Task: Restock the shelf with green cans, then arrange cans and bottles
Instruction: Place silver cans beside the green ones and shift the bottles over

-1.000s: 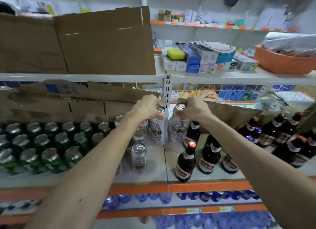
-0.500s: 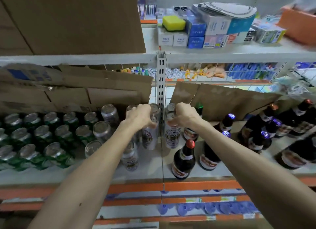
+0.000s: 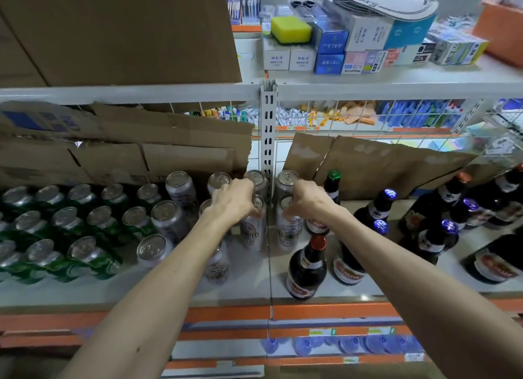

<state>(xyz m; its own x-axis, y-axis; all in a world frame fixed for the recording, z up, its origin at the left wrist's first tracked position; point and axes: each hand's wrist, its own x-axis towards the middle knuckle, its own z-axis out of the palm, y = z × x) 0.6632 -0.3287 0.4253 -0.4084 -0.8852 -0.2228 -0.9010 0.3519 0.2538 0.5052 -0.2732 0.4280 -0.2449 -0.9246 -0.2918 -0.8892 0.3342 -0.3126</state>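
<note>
Several green cans (image 3: 87, 237) stand in rows on the left of the white shelf (image 3: 169, 288). Silver beer cans fill the middle. My left hand (image 3: 236, 200) grips the top of one silver can (image 3: 252, 231) just left of the shelf upright. My right hand (image 3: 308, 200) grips the top of another silver can (image 3: 288, 231) just right of it. Both cans stand upright on the shelf. Dark bottles (image 3: 307, 268) with red, blue and green caps stand to the right, some beside my right wrist.
Flattened cardboard (image 3: 121, 157) leans behind the cans and bottles. A big cardboard box (image 3: 119, 33) and small product boxes (image 3: 331, 56) sit on the upper shelf. The slotted upright (image 3: 268, 135) splits the shelf. An orange price rail (image 3: 325, 312) runs along the front edge.
Both hands moved down and back with their silver cans, which now stand on the shelf behind other cans. The camera tilted downward and closer.
</note>
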